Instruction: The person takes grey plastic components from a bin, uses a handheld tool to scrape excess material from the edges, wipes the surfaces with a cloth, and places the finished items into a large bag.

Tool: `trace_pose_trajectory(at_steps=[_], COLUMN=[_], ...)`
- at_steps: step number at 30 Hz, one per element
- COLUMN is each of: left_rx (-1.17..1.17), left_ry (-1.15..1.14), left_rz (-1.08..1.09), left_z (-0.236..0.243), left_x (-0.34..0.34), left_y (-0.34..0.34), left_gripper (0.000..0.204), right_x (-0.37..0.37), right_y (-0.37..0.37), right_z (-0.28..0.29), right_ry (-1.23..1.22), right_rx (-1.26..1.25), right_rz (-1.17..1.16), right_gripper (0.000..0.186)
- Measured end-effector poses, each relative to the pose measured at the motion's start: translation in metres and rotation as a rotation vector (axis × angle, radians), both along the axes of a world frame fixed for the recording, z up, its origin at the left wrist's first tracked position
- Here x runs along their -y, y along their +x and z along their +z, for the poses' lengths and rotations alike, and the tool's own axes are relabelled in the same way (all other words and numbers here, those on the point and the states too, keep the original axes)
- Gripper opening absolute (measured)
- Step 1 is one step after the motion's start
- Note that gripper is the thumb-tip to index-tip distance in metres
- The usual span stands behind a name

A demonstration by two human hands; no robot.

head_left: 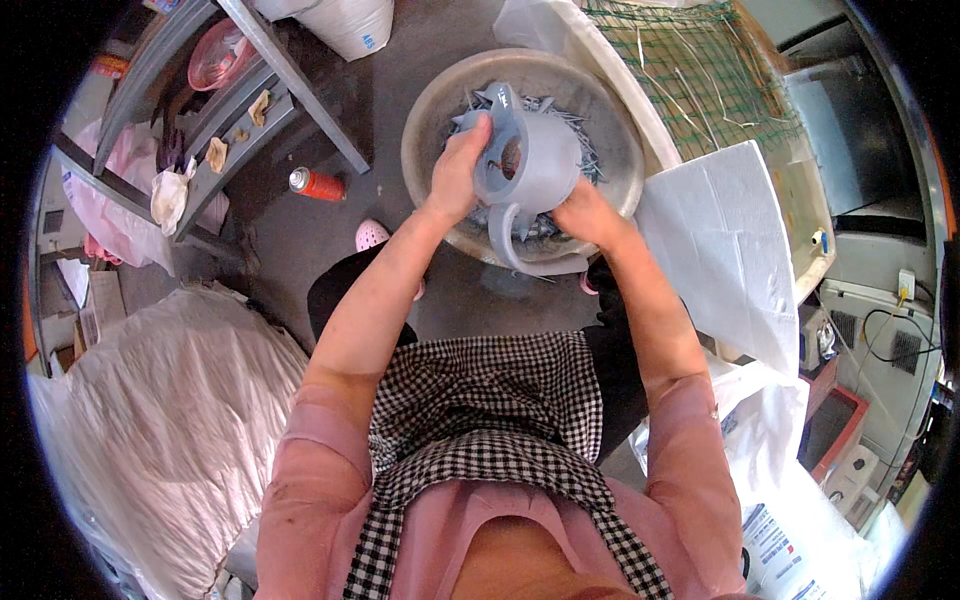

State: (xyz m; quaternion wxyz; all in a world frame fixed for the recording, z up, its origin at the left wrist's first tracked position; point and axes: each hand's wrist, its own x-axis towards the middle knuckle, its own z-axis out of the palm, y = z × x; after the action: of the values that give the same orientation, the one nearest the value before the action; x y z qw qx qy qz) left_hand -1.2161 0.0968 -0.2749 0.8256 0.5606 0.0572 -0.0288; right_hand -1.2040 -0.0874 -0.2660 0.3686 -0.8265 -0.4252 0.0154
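My left hand (456, 172) grips a translucent grey plastic jug (540, 150) by its side, thumb up near the rim. Something reddish-brown shows inside the jug's opening. My right hand (585, 215) is at the jug's lower right, its fingers hidden behind it. Below both hands sits a wide, worn round basin (425, 150) holding several thin grey pieces (578, 140), piled up and partly covered by the jug. The jug's curved handle points toward me.
A metal rack (300, 90) stands at left, near an orange spray can (320, 185) and covered bulk (160, 420). A white sack (340, 20) is beyond. At right are a trough with green netting (680, 70), a white board (720, 250) and machinery (870, 350). Pink clogs (369, 234) show below.
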Motion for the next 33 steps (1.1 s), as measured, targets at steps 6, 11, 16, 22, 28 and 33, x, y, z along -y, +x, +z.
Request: trace_pose_trajectory(at_steps=[6,11,16,22,28,33], left_rx=[-0.091,-0.386,-0.437,-0.503,-0.487,-0.471], left_ry=[-0.108,-0.375,-0.604,-0.745,-0.765,-0.725], left_rz=[0.069,0.040,-0.018,-0.013,0.011,0.145], left_z=[0.014,0.018,-0.019,-0.009,-0.010,-0.007], left_x=[0.004,0.002,-0.015,-0.016,-0.017,-0.013], left_y=[-0.008,-0.001,0.003,0.006,0.006,0.013], left_gripper=[0.049,0.045,0.033,0.030,0.031,0.030], right_x=[0.008,0.000,0.017,0.026,0.019,0.027], right_y=[0.007,0.016,0.031,0.033,0.030,0.032], right_z=[0.004,0.026,0.023,0.017,0.017,0.022], right_ry=[0.086,0.107,0.216,0.461,0.451,0.609], right_rx=[-0.307,-0.886,-0.892,-1.056,-0.797,-0.913], right_rz=[0.239,-0.141,-0.461,-0.506,-0.598,-0.578], right_gripper=[0.016,0.030,0.046,0.041,0.032,0.020])
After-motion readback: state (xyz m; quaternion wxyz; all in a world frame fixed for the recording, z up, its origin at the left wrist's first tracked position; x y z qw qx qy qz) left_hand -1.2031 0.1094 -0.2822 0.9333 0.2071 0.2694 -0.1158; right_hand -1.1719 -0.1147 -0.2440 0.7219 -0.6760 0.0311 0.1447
